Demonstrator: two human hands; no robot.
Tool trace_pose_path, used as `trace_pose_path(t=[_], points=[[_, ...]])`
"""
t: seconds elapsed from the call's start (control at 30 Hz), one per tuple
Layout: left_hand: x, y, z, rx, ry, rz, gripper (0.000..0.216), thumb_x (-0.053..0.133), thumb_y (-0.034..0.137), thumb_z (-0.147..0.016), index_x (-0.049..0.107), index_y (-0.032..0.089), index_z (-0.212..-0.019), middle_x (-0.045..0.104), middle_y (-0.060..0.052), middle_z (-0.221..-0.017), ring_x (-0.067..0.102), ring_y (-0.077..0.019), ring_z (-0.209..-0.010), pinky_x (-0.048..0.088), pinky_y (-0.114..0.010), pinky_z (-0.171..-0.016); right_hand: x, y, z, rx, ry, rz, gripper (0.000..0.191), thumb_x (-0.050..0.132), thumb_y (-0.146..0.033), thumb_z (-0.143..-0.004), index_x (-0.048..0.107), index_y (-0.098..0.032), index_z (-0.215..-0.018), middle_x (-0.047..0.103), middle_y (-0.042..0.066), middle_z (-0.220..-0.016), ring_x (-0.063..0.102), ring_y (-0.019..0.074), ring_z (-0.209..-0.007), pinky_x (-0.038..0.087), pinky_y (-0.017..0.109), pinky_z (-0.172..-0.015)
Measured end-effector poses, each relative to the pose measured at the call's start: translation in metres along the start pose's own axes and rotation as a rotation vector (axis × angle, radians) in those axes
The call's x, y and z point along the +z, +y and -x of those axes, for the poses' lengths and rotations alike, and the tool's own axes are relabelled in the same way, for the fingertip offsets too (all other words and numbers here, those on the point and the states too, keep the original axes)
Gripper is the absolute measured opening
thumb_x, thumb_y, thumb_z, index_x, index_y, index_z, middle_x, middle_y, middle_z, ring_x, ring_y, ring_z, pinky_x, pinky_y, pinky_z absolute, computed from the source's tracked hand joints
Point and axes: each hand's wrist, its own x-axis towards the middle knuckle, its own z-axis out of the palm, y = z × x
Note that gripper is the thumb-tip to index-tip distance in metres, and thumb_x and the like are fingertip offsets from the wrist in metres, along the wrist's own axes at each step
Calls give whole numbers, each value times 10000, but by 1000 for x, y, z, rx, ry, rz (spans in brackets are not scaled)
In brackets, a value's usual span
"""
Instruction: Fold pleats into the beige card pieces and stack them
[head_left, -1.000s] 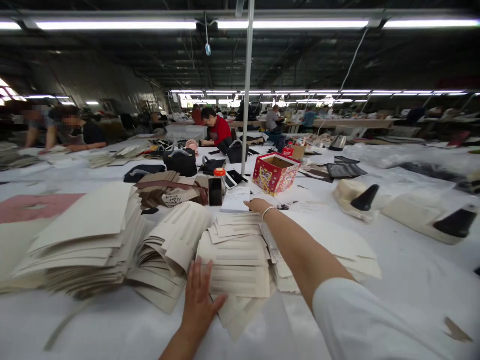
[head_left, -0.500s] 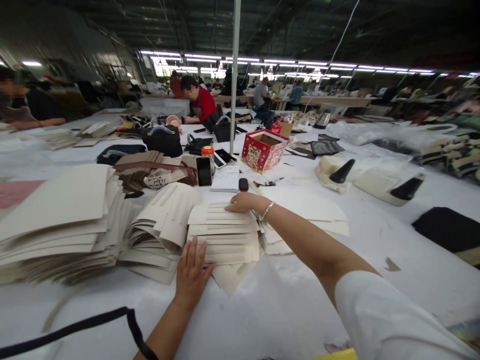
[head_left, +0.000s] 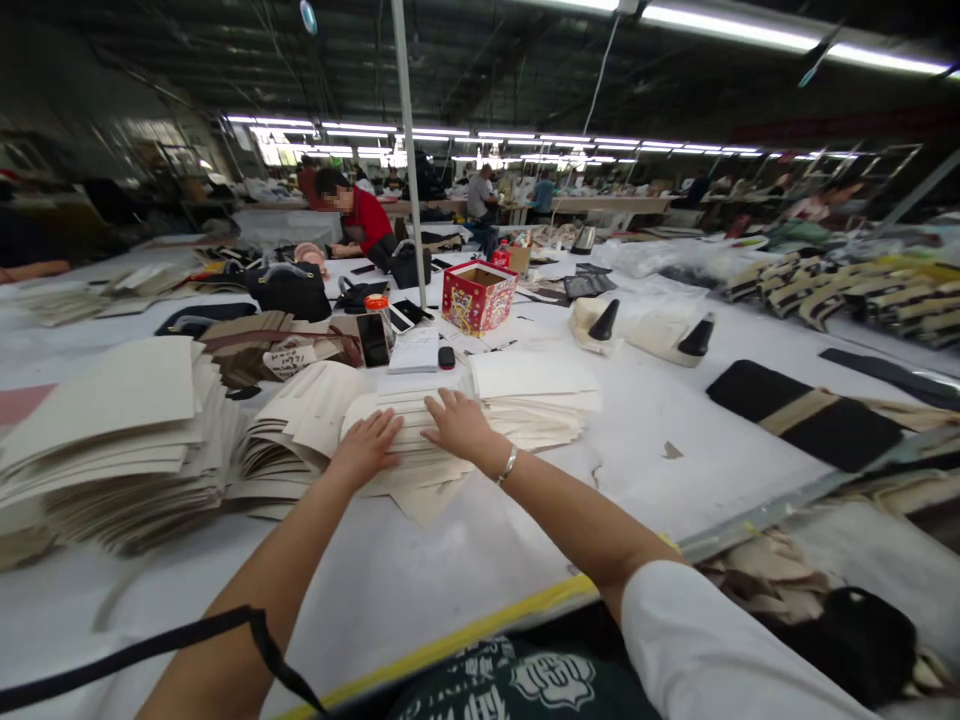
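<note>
On the white-topped table [head_left: 442, 590], both hands are palm-down and open, just apart: left hand [head_left: 367, 446] at 9 o'clock on a low pile of flat cream sheets [head_left: 414, 440], right hand [head_left: 460, 428] at 3. Can't tell if either's pinching a sheet. Besides that 1 pile I count 3 more cream piles [head_left: 536, 385], 2 around 9 o'clock and 1 at 2. Also 1 red patterned open-top box [head_left: 480, 302] at 1 and 1 white paper notepad [head_left: 414, 352] at 12. Vs 0.5 s ago, the right hand's left the far edge and uncurled.
</note>
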Motion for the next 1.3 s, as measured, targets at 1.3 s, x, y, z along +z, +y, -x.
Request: trace_pose_path(t=[1.3], points=[[45,138,123,392,386,247,357,560,444,-775,573,178,-1014,658,-91,-1018,621,-219,-878,503,-323,-736,-40,149,17,357,297,-129,159,444,-178,-821,524,-149,-956,580,99,-983,531,193,-856,420,292,-731]])
